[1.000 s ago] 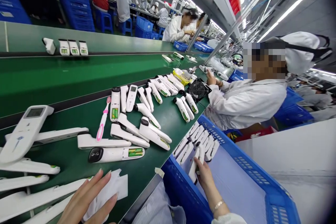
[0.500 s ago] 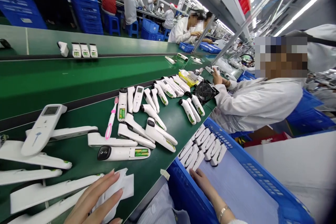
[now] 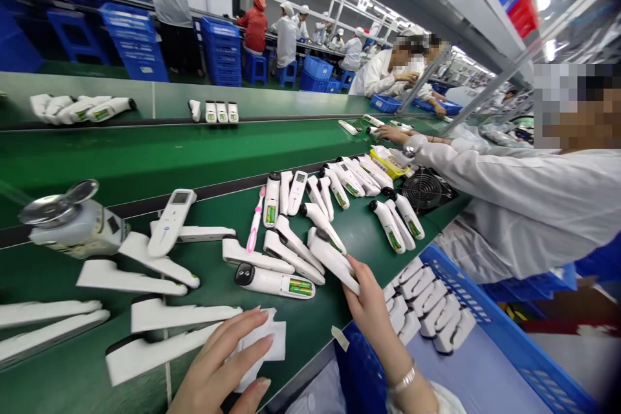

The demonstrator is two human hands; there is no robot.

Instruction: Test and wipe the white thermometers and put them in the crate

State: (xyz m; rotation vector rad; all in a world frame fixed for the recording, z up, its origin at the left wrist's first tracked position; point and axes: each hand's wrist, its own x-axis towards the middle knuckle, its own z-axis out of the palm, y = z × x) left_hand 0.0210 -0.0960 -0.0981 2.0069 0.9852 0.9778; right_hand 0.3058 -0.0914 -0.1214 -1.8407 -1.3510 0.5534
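Note:
My left hand (image 3: 223, 362) rests over a folded white cloth (image 3: 264, 344) near the bench's front edge, its fingers spread. The fingers of my right hand (image 3: 366, 294) are closed on the lower end of a white thermometer (image 3: 334, 261), tilted among others on the green bench. Just left of it lies a thermometer (image 3: 276, 281) with green batteries showing in its open compartment. A pink and white toothbrush (image 3: 256, 220) is behind that one. More white thermometers (image 3: 182, 317) lie at the left, one with its display up (image 3: 172, 223).
A blue crate (image 3: 526, 362) holding rows of thermometers stands at the right. Behind lie a green conveyor (image 3: 145, 155), a metal-topped bottle (image 3: 77, 226), a yellow basket (image 3: 388, 162) and a black fan (image 3: 422, 189). At right, a co-worker's sleeve (image 3: 509, 174) reaches over the belt.
My right hand has moved from the crate up to the bench and taken hold of a thermometer. The view has swung left. The co-worker's arm now stretches towards the belt.

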